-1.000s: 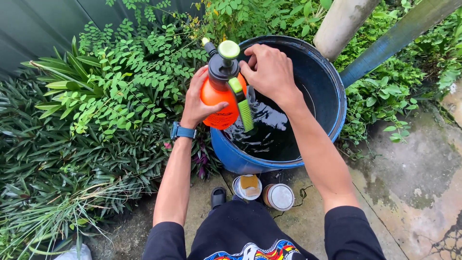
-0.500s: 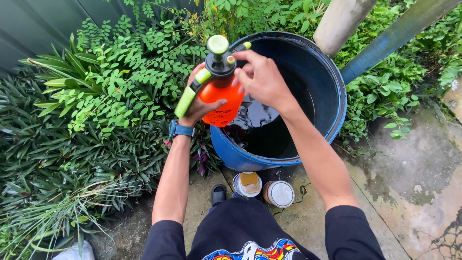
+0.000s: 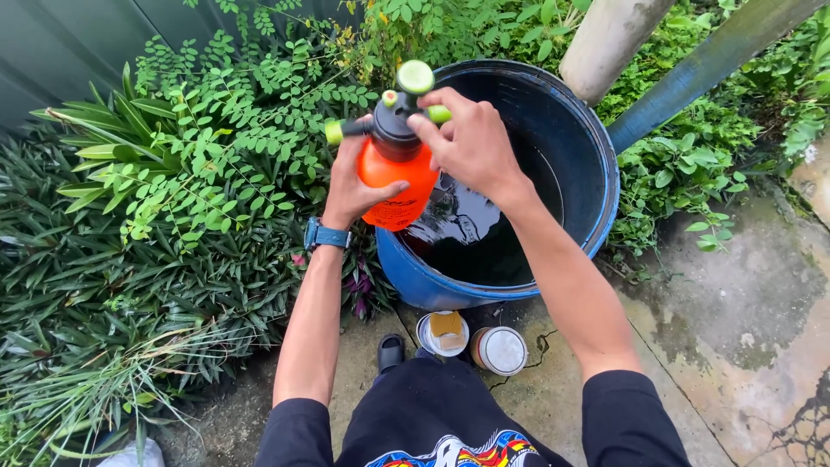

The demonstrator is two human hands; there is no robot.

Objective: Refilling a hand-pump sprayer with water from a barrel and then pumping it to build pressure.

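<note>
Over the near rim of one blue barrel, which holds dark water, the person holds one orange pump sprayer upright in the air, its lower part hanging just above the barrel's left edge. The left hand is wrapped around the orange bottle from the left side, thumb across the front, fingers closed tight on it; one blue watch sits on that wrist. The right hand is clamped on the sprayer's black head from the right, fingers curled over the top of it. Green parts show on the head — one round pump knob at the very top, one green tip on a stem sticking out to the left, and one green end peeking out by the right hand's fingers. On the concrete floor just below the barrel stand two round containers side by side: one white tub with something tan inside, and one jar with a pale lid, nearly touching each other. One dark sandal shows just left of the tub. Leafy green plants crowd the left side, and two slanted poles — one pale, one bluish — rise behind the barrel at upper right.
</note>
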